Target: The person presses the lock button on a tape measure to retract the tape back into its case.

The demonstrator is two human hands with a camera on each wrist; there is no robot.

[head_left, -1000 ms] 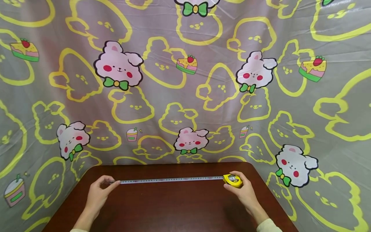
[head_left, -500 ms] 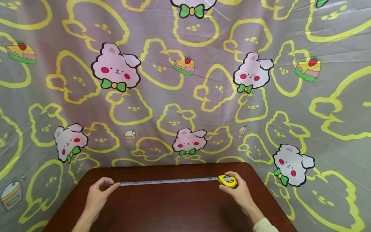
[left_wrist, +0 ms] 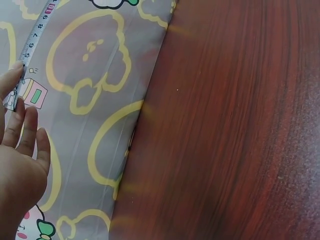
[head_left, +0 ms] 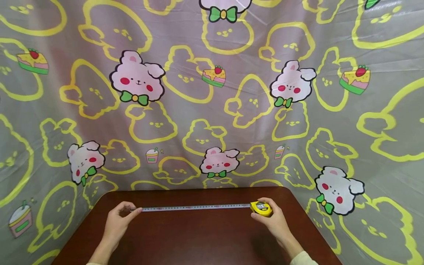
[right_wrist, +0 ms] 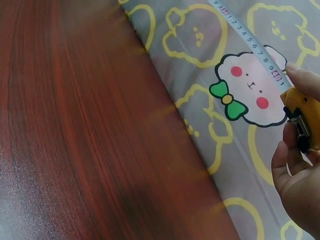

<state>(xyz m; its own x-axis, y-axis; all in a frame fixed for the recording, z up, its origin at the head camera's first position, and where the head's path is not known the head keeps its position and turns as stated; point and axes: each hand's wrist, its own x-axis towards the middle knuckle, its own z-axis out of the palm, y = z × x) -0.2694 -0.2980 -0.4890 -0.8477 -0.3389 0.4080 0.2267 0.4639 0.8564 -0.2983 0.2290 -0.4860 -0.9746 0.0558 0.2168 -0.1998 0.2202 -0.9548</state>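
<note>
A yellow tape measure has its silver blade drawn out level across the head view. My left hand pinches the blade's free end between thumb and fingers. In the left wrist view, the lower numbers of the blade run up from the pinch, while the other fingers of that hand are bent loosely. My right hand grips the case at the right. In the right wrist view, a red 40 and a 1 show on the blade just outside the case.
A dark reddish-brown wooden table spreads beneath both hands. Around its back and sides hangs a grey curtain printed with yellow outlines and white cartoon animals.
The right hand and the tape case have come closer to the left hand, so the stretch of blade between them is shorter. Both hands keep their hold. The head view has shifted slightly.
</note>
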